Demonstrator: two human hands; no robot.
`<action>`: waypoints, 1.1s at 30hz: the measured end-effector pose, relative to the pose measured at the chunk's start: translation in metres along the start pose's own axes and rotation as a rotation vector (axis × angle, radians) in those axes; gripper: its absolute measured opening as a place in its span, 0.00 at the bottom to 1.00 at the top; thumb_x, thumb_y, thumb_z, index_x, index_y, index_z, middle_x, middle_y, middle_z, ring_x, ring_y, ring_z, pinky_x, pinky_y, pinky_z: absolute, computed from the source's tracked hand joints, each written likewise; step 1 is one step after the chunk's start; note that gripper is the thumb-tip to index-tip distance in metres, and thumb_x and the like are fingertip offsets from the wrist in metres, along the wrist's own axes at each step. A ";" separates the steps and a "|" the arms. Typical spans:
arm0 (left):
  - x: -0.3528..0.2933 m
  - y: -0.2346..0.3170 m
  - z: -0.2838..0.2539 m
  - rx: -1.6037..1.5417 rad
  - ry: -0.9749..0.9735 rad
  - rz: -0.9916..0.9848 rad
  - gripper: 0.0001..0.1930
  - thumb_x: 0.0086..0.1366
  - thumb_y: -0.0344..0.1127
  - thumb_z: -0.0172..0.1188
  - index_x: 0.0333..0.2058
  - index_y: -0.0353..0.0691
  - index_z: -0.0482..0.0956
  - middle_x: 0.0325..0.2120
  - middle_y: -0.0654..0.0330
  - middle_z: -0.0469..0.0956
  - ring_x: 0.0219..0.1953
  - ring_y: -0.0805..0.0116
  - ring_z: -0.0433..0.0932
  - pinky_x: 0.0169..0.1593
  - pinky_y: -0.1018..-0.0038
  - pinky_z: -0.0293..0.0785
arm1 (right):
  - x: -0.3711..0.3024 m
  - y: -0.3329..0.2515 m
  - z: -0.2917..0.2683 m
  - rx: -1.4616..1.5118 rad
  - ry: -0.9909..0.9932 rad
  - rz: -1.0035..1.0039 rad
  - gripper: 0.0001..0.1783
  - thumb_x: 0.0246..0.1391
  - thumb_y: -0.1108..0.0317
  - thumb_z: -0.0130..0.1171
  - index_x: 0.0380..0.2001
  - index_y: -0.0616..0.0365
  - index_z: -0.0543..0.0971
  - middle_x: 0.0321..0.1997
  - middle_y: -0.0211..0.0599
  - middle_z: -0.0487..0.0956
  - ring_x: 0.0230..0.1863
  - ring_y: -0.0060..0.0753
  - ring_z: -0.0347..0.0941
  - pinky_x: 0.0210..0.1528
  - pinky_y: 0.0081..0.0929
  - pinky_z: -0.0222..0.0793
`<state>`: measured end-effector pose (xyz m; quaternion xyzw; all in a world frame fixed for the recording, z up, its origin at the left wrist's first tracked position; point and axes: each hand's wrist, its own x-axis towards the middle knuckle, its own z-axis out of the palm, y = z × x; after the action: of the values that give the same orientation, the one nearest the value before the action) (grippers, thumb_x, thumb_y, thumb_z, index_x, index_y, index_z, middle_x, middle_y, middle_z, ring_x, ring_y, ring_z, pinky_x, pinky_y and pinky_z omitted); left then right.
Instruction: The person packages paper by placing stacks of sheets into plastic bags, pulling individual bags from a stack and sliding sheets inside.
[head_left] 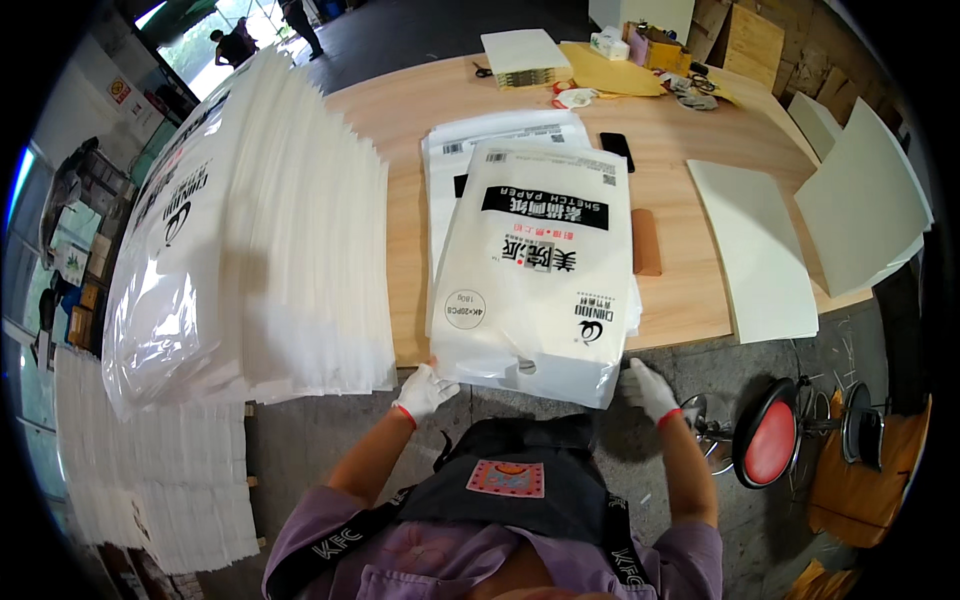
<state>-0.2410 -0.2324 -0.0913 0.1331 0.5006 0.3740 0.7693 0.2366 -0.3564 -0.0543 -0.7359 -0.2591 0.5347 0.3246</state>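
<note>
A plastic-wrapped pack of drawing paper (530, 300) lies on the wooden table in front of me, its near end reaching past the table edge. More wrapped packs (435, 190) show from beneath its far side. My left hand (427, 391), in a white glove with a red cuff, is at the pack's near left corner, fingers apart; whether it touches the plastic is hard to see. Beside the near right corner, my right hand (650, 390), gloved likewise, has its fingers stretched out and grips nothing.
A tall row of wrapped packs (310, 250) fills the table's left side. To the right lie bare paper stacks (755, 250), a brown block (647, 242) and a phone (617, 151). Scissors (483, 71) and boxes (655, 48) sit at the back. A red-seated stool (770, 442) stands at right.
</note>
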 end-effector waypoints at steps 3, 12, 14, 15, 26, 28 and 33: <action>-0.026 0.028 0.071 0.463 0.169 0.432 0.15 0.72 0.39 0.47 0.49 0.38 0.73 0.41 0.58 0.78 0.37 0.59 0.80 0.46 0.61 0.79 | -0.005 -0.015 0.039 0.453 -0.132 0.086 0.26 0.60 0.50 0.52 0.49 0.62 0.75 0.45 0.39 0.79 0.44 0.33 0.76 0.46 0.31 0.72; -0.205 0.180 0.253 1.374 -0.164 1.260 0.23 0.72 0.47 0.43 0.44 0.30 0.76 0.26 0.58 0.77 0.30 0.66 0.77 0.38 0.77 0.72 | -0.033 -0.097 0.101 0.607 -0.758 -0.306 0.34 0.59 0.56 0.58 0.63 0.61 0.62 0.58 0.37 0.72 0.57 0.32 0.70 0.59 0.31 0.68; -0.229 0.197 0.235 1.188 -0.166 1.620 0.24 0.72 0.49 0.42 0.47 0.32 0.76 0.28 0.59 0.78 0.32 0.65 0.77 0.40 0.72 0.73 | -0.036 -0.127 0.125 0.767 -0.904 -0.327 0.35 0.59 0.55 0.58 0.63 0.61 0.61 0.59 0.36 0.71 0.59 0.33 0.68 0.60 0.32 0.67; -0.239 0.210 0.196 1.035 -0.053 1.744 0.25 0.72 0.51 0.42 0.49 0.33 0.74 0.30 0.59 0.78 0.33 0.64 0.78 0.42 0.68 0.74 | -0.039 -0.140 0.136 0.847 -0.984 -0.321 0.35 0.59 0.55 0.58 0.64 0.61 0.60 0.60 0.36 0.70 0.60 0.33 0.67 0.60 0.32 0.67; -0.426 0.378 0.130 -0.133 0.177 1.897 0.18 0.73 0.36 0.39 0.52 0.27 0.67 0.52 0.44 0.70 0.56 0.54 0.71 0.63 0.63 0.68 | -0.115 -0.479 0.283 0.277 -0.944 -0.954 0.23 0.55 0.48 0.61 0.32 0.61 0.77 0.18 0.32 0.74 0.19 0.16 0.68 0.19 0.19 0.61; -0.428 0.402 0.067 -0.108 0.213 1.791 0.21 0.73 0.36 0.38 0.55 0.23 0.64 0.58 0.40 0.65 0.61 0.51 0.66 0.67 0.61 0.62 | -0.157 -0.492 0.300 0.151 -1.012 -0.934 0.22 0.55 0.48 0.60 0.25 0.58 0.77 0.16 0.31 0.73 0.15 0.17 0.64 0.16 0.18 0.54; -0.378 0.376 -0.069 -0.101 0.290 1.574 0.21 0.73 0.39 0.37 0.53 0.27 0.67 0.54 0.46 0.71 0.57 0.56 0.71 0.63 0.61 0.64 | -0.180 -0.502 0.305 -0.115 -1.005 -0.826 0.22 0.58 0.49 0.56 0.28 0.61 0.75 0.13 0.31 0.71 0.13 0.24 0.67 0.12 0.22 0.58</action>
<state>-0.5501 -0.2546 0.3484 0.3623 0.3372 0.8427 0.2121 -0.1247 -0.0979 0.3698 -0.2520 -0.6690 0.6302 0.3029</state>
